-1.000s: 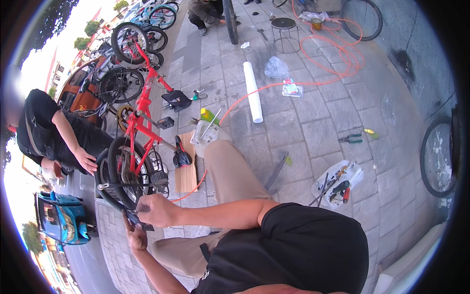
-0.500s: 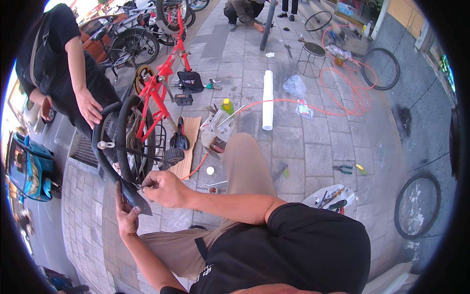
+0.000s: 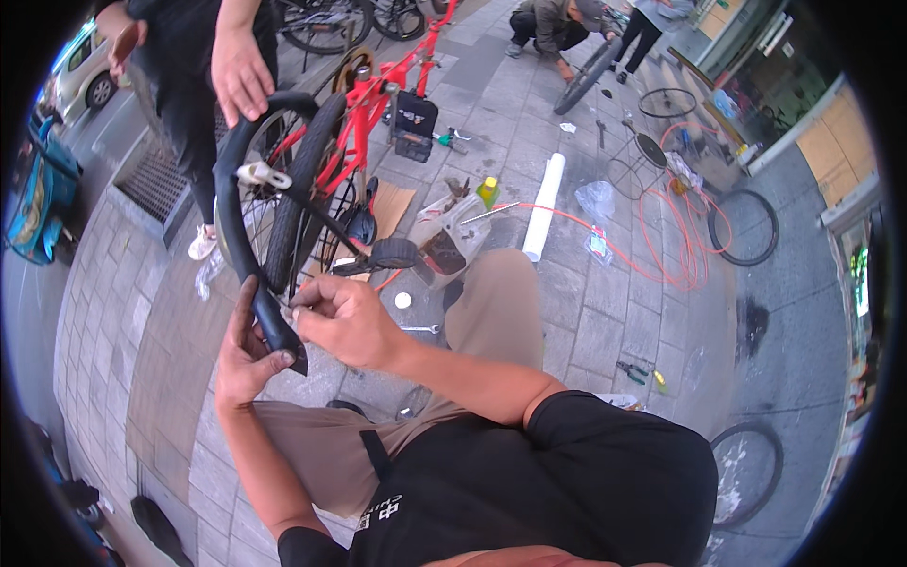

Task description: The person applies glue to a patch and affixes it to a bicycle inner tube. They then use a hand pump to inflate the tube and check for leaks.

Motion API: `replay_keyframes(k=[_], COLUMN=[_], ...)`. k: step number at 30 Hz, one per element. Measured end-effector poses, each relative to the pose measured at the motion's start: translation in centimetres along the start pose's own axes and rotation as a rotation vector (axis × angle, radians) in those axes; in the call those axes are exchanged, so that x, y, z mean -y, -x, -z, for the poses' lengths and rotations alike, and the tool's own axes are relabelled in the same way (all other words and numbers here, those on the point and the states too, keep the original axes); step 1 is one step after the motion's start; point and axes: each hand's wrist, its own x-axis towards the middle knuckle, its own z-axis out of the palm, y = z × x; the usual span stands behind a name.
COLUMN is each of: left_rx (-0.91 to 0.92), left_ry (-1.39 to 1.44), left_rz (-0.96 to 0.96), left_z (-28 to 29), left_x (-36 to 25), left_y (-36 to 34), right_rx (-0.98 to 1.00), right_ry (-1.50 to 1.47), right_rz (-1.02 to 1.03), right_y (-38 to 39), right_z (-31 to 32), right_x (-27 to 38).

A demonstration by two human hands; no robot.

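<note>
The person's left hand point(image 3: 248, 352) is wrapping around the lower end of a black rubber inner tube point(image 3: 231, 222), fingers curled shut on it, so the floppy loop is not sagging to the ground. The right hand point(image 3: 345, 319) is sitting just beside it, thumb and fingertips pressed together on the same end of the tube, apparently feeling or working a spot on the rubber; what exactly lies between them is too small to tell.

The tube is arching up in front of the rear wheel point(image 3: 302, 194) of a red-framed bicycle point(image 3: 373, 104), which is standing upside down on the grey paving, probably so its wheels are turning free for repair. Beyond the bicycle another person's hand point(image 3: 241, 76) is hanging above the top of the tube. To the right of the bicycle a white plastic pipe point(image 3: 545, 206) and a coiled orange hose point(image 3: 680, 246) are lying on the paving, kept near the work.
</note>
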Motion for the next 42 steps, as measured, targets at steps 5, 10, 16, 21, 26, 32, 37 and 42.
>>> replay_keyframes(k=[5,10,16,21,26,32,37,42], left_rx=[0.002,0.104,0.129,0.152,0.180,0.171,0.176,0.176], left_ry=[-0.076,-0.045,0.057,0.093,0.131,0.236,0.263,0.262], left_rz=[-0.026,0.114,0.055,0.032,-0.008,-0.034,-0.025,-0.025], left_z=[1.2,1.4,1.7,1.8,2.0,1.9,1.7,1.8], left_x=[0.1,-0.9,-0.4,0.2,0.6,0.7,0.4,0.6], left_y=[0.2,0.3,0.4,0.1,0.0,0.2,0.5,0.5], right_rx=[-0.033,-0.127,-0.119,-0.084,-0.067,-0.068,-0.090,-0.088], right_ry=[0.090,0.149,0.326,0.449,0.532,0.578,0.662,0.665], right_rz=[0.086,0.058,0.135,0.292,0.403,0.426,0.508,0.468], right_y=[-0.6,0.0,-0.1,-0.2,-0.3,-0.5,-0.3,-0.2], right_z=[0.1,0.5,0.5,0.9,0.4,0.0,-0.5,-0.3], right_x=[-0.5,1.0,-0.4,-1.9,-1.8,-2.4,-1.8,-2.2])
